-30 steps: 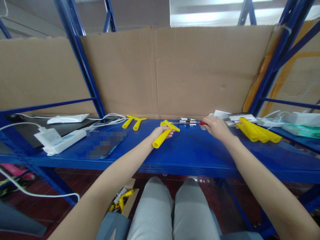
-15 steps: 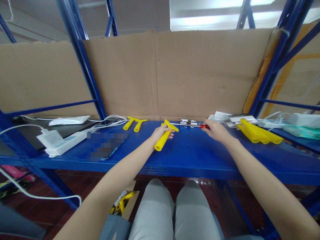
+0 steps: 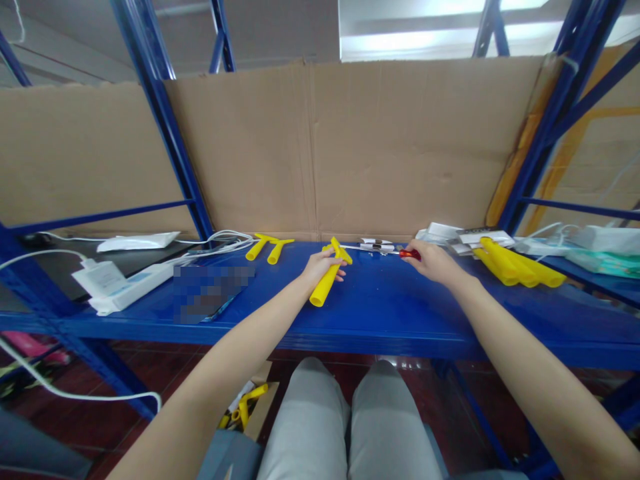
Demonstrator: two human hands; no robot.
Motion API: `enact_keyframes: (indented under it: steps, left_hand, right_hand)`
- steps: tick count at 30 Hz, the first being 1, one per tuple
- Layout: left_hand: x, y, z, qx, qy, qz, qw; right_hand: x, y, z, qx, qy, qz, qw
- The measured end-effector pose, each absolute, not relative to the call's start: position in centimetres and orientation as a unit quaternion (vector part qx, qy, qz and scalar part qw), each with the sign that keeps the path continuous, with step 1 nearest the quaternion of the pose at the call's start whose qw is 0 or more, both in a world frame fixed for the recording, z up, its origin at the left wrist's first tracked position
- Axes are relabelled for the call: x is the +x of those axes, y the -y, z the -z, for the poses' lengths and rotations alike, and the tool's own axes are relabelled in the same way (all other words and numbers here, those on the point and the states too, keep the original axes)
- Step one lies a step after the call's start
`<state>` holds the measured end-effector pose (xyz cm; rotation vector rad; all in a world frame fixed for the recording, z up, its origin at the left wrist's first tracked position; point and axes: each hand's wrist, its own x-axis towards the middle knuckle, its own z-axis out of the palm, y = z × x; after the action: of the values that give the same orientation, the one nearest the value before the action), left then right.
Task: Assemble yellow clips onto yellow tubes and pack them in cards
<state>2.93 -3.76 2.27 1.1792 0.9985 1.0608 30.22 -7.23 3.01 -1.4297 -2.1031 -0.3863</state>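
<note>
My left hand (image 3: 320,267) is closed around a yellow T-shaped plastic handle (image 3: 326,285), its hollow round end pointing down toward me. My right hand (image 3: 431,261) grips a screwdriver (image 3: 410,255) by its red handle. The thin metal shaft runs left from there, and its tip meets the head of the T-shaped piece; whether it sits in a screw I cannot tell. Small metal parts (image 3: 377,247) lie on the blue shelf (image 3: 380,307) behind the shaft. Two similar yellow T-shaped handles (image 3: 274,252) rest at the back, left of my left hand.
Several yellow tubes (image 3: 517,267) and white boxes (image 3: 480,237) lie at the right. On the left are a phone (image 3: 213,293), a white power strip (image 3: 133,287) and cables (image 3: 230,237). Cardboard (image 3: 390,147) walls the back. A box of yellow parts (image 3: 245,408) stands below.
The T-shaped handle has turned slightly in my left hand, its crossbar now angled more toward me. My right hand stays in nearly the same place with the screwdriver.
</note>
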Motion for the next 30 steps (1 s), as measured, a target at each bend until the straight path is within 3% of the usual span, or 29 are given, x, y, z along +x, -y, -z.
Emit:
enact_keyframes:
  steps: [30]
  left_hand:
    - [2.87,3.64,-2.30,0.496,-0.443,-0.454,0.593]
  right_hand:
    - [30.41,7.05,-3.14,-0.513,0.799,0.178,0.260]
